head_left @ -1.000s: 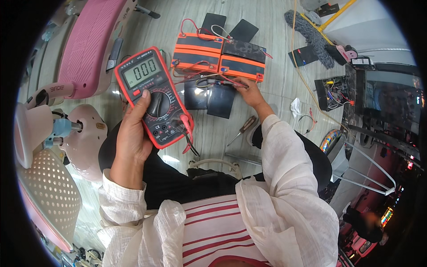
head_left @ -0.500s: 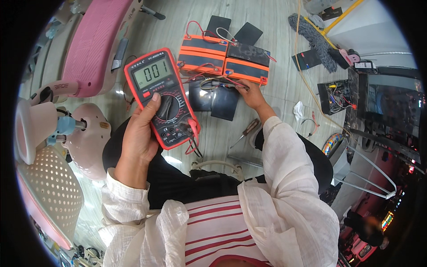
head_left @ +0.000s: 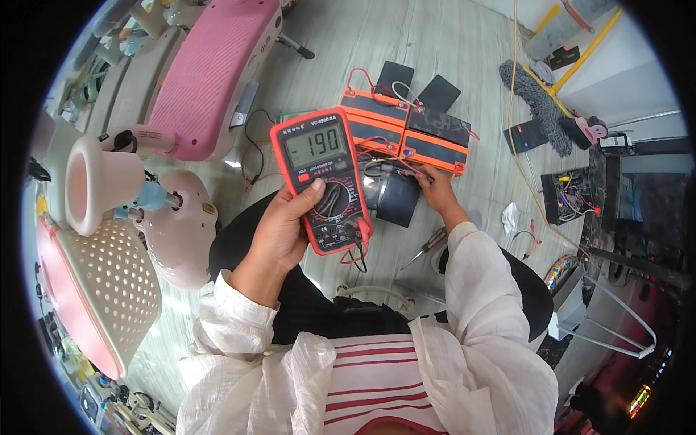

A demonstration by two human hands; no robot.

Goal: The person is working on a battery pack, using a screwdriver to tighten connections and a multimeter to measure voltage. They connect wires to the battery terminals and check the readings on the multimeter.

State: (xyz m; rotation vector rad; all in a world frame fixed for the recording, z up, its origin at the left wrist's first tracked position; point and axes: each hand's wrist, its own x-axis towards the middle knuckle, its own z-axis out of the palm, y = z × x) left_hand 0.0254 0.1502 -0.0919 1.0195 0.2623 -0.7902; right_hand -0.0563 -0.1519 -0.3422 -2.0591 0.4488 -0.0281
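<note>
My left hand point(head_left: 281, 226) grips a red-and-black digital multimeter point(head_left: 346, 172), its thumb lying just above the round dial. Digits show on the meter's grey display, and red and black leads point(head_left: 357, 255) are plugged in at its lower end. Beyond it, orange-and-black battery packs point(head_left: 435, 151) lie side by side on the floor, joined by red and white wires. At their near edge, my right hand point(head_left: 439, 193) is closed with its fingertips pinched around what looks like a test probe, mostly hidden. Black flat plates point(head_left: 399, 199) lie below the packs.
A screwdriver point(head_left: 426, 248) lies on the floor near my right forearm. Farther right are a grey mop point(head_left: 533, 101), an open black box with wires point(head_left: 569, 196) and a white metal frame point(head_left: 609, 341). A pink-and-white scooter point(head_left: 210, 80) stands at left.
The view has shifted, so the scene sits farther right and lower. The multimeter's reading has changed, now with a minus sign. My right hand stays at the packs' near edge.
</note>
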